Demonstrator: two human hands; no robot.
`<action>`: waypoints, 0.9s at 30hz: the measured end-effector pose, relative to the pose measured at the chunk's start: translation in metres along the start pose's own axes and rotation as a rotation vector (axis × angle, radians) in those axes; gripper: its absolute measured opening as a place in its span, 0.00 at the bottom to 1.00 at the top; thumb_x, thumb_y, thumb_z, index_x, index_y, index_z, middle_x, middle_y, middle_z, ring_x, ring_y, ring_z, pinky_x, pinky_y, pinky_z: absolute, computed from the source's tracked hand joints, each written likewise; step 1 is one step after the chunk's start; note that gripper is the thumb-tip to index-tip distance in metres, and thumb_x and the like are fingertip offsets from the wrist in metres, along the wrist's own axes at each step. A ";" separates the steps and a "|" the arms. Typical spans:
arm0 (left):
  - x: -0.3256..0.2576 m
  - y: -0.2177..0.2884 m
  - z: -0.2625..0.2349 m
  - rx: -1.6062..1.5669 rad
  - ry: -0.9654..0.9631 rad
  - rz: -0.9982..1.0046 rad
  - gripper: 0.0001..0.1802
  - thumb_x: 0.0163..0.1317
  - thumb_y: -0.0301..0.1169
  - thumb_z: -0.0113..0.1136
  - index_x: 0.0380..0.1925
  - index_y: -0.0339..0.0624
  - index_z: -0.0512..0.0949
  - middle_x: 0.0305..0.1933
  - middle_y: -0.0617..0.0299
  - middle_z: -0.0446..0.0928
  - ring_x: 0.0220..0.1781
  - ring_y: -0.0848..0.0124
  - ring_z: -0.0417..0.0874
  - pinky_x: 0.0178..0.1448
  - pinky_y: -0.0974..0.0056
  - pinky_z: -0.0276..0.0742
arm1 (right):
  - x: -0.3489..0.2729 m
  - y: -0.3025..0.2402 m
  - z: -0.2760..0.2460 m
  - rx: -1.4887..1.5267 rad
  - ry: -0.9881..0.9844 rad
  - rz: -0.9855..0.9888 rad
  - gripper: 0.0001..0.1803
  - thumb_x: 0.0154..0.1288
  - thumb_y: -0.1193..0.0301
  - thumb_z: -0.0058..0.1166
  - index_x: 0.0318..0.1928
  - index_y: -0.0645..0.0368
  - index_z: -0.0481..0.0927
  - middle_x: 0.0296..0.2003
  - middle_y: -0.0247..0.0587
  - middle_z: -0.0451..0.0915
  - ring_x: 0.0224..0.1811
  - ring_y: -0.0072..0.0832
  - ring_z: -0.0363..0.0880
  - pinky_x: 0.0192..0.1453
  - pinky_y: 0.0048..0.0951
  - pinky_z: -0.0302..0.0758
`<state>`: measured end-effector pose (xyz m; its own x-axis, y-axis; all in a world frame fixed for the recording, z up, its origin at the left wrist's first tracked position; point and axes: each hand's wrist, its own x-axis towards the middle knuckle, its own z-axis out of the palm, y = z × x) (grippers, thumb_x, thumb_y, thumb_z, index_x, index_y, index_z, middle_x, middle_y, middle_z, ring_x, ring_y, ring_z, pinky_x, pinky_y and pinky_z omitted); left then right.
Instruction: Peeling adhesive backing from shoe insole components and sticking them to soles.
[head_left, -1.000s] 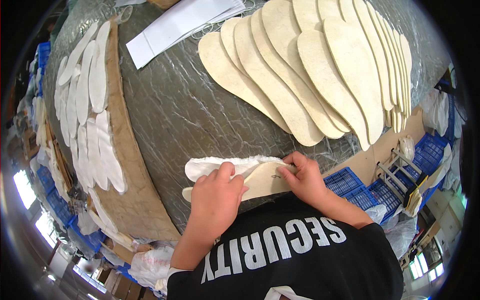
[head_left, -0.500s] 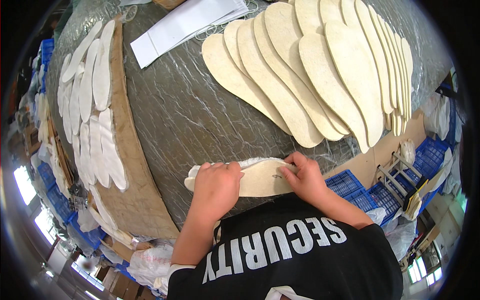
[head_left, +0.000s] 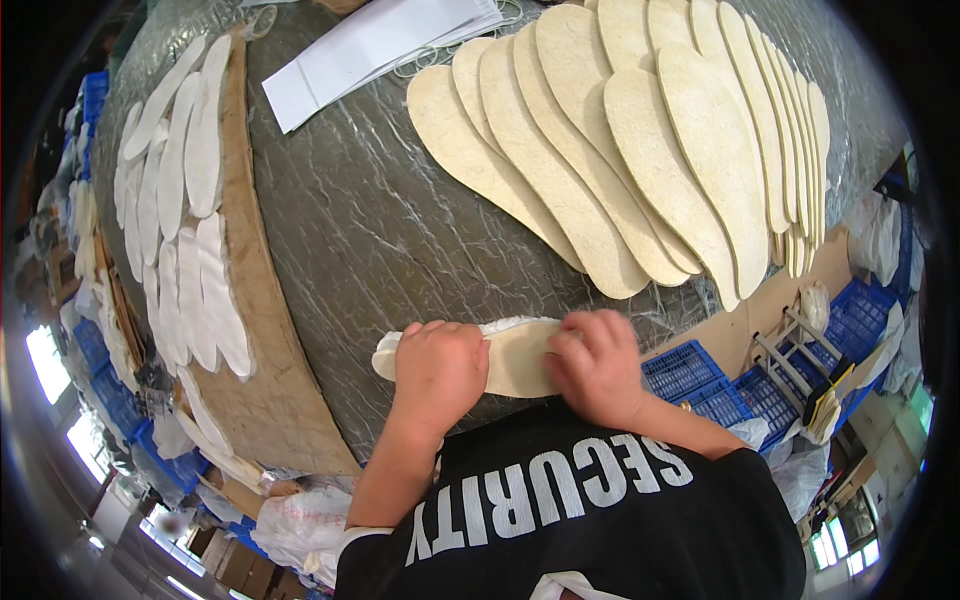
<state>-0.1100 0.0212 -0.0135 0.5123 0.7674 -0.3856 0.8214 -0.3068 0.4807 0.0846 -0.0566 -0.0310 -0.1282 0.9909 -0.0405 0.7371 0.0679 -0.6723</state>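
A cream felt insole (head_left: 521, 362) lies crosswise at the near edge of the table, a white fluffy layer showing along its far side. My left hand (head_left: 441, 372) is closed over its left part, fingers wrapped across the far edge. At the other end my right hand (head_left: 598, 365) has its fingers curled down on the insole, slightly smeared by motion; the fingertips and the right tip of the insole are hidden.
Overlapping cream insoles (head_left: 690, 150) are fanned out at the far right. White insoles (head_left: 190, 150) lie on brown cardboard (head_left: 290, 400) at left. White paper sheets (head_left: 370, 60) rest at the back. Blue crates (head_left: 690, 370) stand beyond the table at right.
My right hand has shifted left along the insole and its fingers have curled over, covering the small dark mark seen before. The left hand keeps its hold, barely moved.
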 end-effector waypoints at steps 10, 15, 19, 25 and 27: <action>-0.041 -0.040 -0.039 -0.069 0.049 -0.190 0.14 0.48 0.27 0.67 0.37 0.43 0.80 0.36 0.56 0.82 0.40 0.56 0.81 0.44 0.56 0.73 | 0.011 -0.002 0.021 0.180 -0.211 -0.193 0.34 0.40 0.70 0.70 0.51 0.58 0.70 0.55 0.53 0.69 0.57 0.52 0.69 0.59 0.52 0.66; -0.056 -0.043 -0.034 -0.612 0.168 -0.353 0.13 0.55 0.25 0.65 0.41 0.36 0.78 0.36 0.55 0.82 0.37 0.66 0.82 0.45 0.65 0.75 | 0.049 -0.031 0.037 0.340 -0.083 -0.304 0.35 0.45 0.71 0.69 0.57 0.60 0.68 0.53 0.51 0.72 0.55 0.49 0.71 0.59 0.48 0.67; -0.051 -0.062 -0.001 -1.246 0.446 -0.470 0.12 0.59 0.26 0.62 0.42 0.32 0.77 0.35 0.57 0.81 0.36 0.74 0.80 0.42 0.70 0.75 | 0.078 -0.041 0.051 0.538 -0.330 -0.172 0.14 0.60 0.72 0.59 0.46 0.62 0.77 0.36 0.43 0.81 0.42 0.38 0.79 0.54 0.38 0.71; -0.058 -0.080 0.032 -0.667 0.412 -0.603 0.16 0.57 0.30 0.65 0.43 0.32 0.78 0.32 0.55 0.78 0.30 0.68 0.77 0.39 0.65 0.75 | 0.084 -0.024 0.044 1.135 -0.530 0.291 0.07 0.71 0.72 0.48 0.46 0.60 0.76 0.37 0.27 0.78 0.39 0.13 0.72 0.45 0.20 0.71; -0.053 -0.075 0.028 -0.736 0.369 -0.681 0.14 0.56 0.30 0.65 0.39 0.33 0.78 0.30 0.54 0.77 0.29 0.65 0.77 0.39 0.62 0.74 | 0.086 -0.023 0.042 1.159 -0.537 0.276 0.08 0.72 0.72 0.48 0.47 0.60 0.75 0.37 0.26 0.78 0.39 0.13 0.73 0.45 0.20 0.71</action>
<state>-0.1918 -0.0124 -0.0510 -0.2067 0.8097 -0.5493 0.4894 0.5717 0.6585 0.0285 0.0219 -0.0502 -0.5113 0.7679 -0.3858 -0.1805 -0.5349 -0.8254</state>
